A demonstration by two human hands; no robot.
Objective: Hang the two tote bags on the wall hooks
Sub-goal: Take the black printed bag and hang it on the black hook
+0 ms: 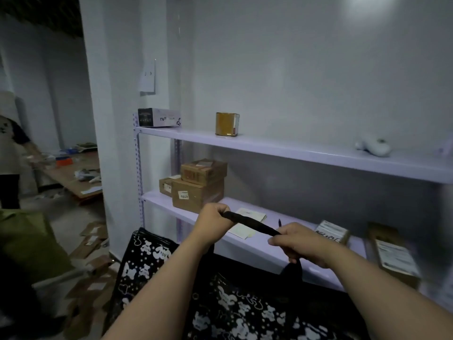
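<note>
A black tote bag (235, 310) printed with white bears hangs low in front of me, below my forearms. Its black strap (252, 225) is stretched between my two hands. My left hand (214, 220) is closed on the strap's upper left end. My right hand (297, 244) grips the strap's lower right end, where it drops down to the bag. A second piece of the same black bear-print fabric (144, 256) shows at the lower left; I cannot tell whether it is a separate bag. No wall hook is visible.
A white metal shelf unit (294, 155) stands against the wall ahead, holding cardboard boxes (198, 190), a gold tin (226, 124), papers and parcels. A white pillar (115, 143) stands left of it. Flattened cardboard litters the floor at left, and a person stands by a far table (73, 175).
</note>
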